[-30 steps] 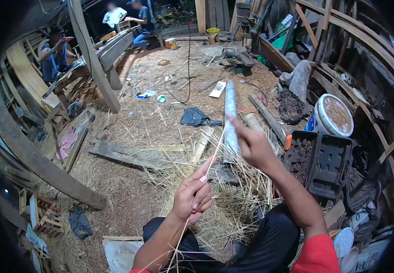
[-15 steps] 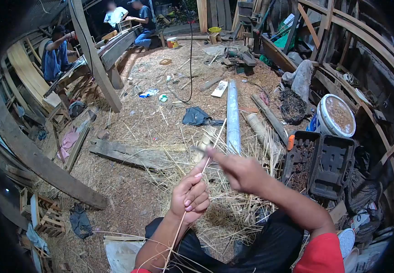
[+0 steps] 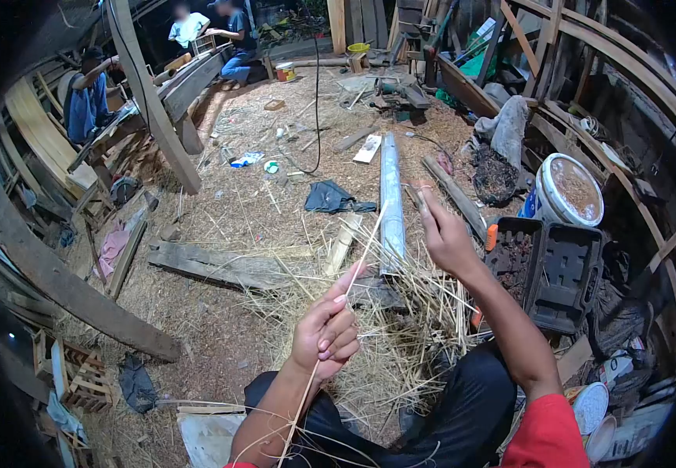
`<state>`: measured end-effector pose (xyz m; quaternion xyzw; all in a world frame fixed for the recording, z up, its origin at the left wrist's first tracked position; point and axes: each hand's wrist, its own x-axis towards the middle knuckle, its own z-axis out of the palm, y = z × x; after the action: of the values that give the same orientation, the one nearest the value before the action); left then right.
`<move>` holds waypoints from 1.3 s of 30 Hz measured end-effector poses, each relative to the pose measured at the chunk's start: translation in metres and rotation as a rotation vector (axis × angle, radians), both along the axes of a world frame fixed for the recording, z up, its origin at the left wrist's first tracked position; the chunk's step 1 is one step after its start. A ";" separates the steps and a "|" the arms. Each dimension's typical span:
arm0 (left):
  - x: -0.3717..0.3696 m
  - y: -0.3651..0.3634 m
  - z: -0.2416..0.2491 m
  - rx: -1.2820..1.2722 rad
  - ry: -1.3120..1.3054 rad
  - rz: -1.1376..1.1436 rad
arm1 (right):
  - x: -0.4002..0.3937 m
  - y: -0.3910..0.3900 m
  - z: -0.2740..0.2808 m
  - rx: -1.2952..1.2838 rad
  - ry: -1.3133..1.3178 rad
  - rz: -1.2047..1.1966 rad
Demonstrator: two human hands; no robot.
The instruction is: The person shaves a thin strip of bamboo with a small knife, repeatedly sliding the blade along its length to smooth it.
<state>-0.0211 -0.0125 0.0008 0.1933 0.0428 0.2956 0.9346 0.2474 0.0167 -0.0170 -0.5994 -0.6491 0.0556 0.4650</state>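
Note:
A thin pale cane-like strip [image 3: 368,248] runs slantwise through my left hand [image 3: 327,331], its tail trailing down past my forearm. The fingers of that hand are curled around the strip, with the index finger stretched along it. My right hand [image 3: 449,238] is up to the right, apart from the strip, fingers pinched together. Something thin and dark shows at its fingertips, too small to make out. Below both hands, a heap of straw-like shavings [image 3: 385,351] covers the ground between my knees.
A grey pole [image 3: 392,203] and a weathered plank [image 3: 229,264] lie ahead. At right are an open black tool case [image 3: 564,273] and a white bucket [image 3: 568,191]. A slanting wooden post [image 3: 151,101] stands left. Several people [image 3: 233,43] are around a bench at the back left.
My right hand has moved away from the strip, up and to the right. The left hand keeps its hold on the strip in nearly the same place. The view has shifted slightly.

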 end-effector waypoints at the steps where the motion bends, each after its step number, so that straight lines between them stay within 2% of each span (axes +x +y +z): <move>1: -0.001 0.002 0.000 -0.008 -0.018 0.022 | -0.013 -0.014 0.015 -0.067 0.029 0.074; 2: -0.003 0.006 -0.002 -0.020 -0.033 0.047 | -0.027 -0.027 0.029 -0.137 0.059 0.145; 3: -0.004 0.008 -0.004 -0.033 -0.046 0.068 | -0.038 -0.034 0.028 -0.177 0.021 0.325; 4: -0.004 0.008 -0.006 -0.044 -0.070 0.086 | -0.052 -0.043 0.029 -0.130 -0.122 0.407; 6: -0.003 0.008 -0.014 -0.110 -0.145 0.067 | -0.071 -0.050 0.025 -0.025 -0.226 0.549; 11: -0.006 0.007 -0.016 -0.232 -0.208 0.047 | -0.073 -0.051 0.020 -0.045 -0.392 0.458; 14: -0.003 0.003 -0.008 -0.104 -0.222 0.030 | -0.059 -0.044 0.027 -0.046 -0.374 0.350; 17: -0.003 -0.004 -0.001 -0.052 -0.109 -0.026 | -0.038 -0.036 0.044 -0.327 -0.194 0.166; 20: -0.004 -0.009 0.007 0.054 0.033 -0.032 | 0.004 -0.007 0.010 0.008 -0.066 0.098; 22: -0.003 -0.007 0.008 0.079 0.083 0.003 | 0.006 0.005 0.009 0.222 -0.037 0.077; 23: -0.002 -0.004 0.007 0.064 0.095 0.045 | 0.006 -0.003 0.005 0.115 0.020 0.133; 25: -0.003 0.000 0.002 0.027 0.087 0.089 | -0.019 -0.029 0.033 -0.104 0.130 0.215; 26: -0.003 0.003 0.001 0.011 0.067 0.084 | -0.030 -0.038 0.039 -0.242 0.121 0.323; 27: -0.003 0.005 0.000 -0.003 0.048 0.076 | -0.036 -0.043 0.033 -0.218 -0.037 0.468; 28: -0.003 0.005 -0.001 -0.043 0.059 0.087 | -0.049 -0.042 0.024 0.005 -0.137 0.624; 31: -0.006 0.004 -0.003 -0.140 -0.035 0.045 | -0.066 -0.052 0.022 0.002 -0.315 0.612; 34: -0.009 0.005 -0.011 -0.159 -0.085 0.074 | -0.060 -0.051 0.033 -0.084 -0.390 0.484; 37: -0.008 0.007 -0.008 -0.132 -0.065 0.076 | -0.059 -0.049 0.029 -0.056 -0.409 0.408; 39: -0.006 0.003 -0.002 -0.081 -0.055 0.049 | -0.050 -0.044 0.031 -0.097 -0.340 0.277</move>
<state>-0.0275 -0.0094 -0.0013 0.1461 0.0339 0.3216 0.9349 0.1970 -0.0268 0.0143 -0.5268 -0.7910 0.0483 0.3073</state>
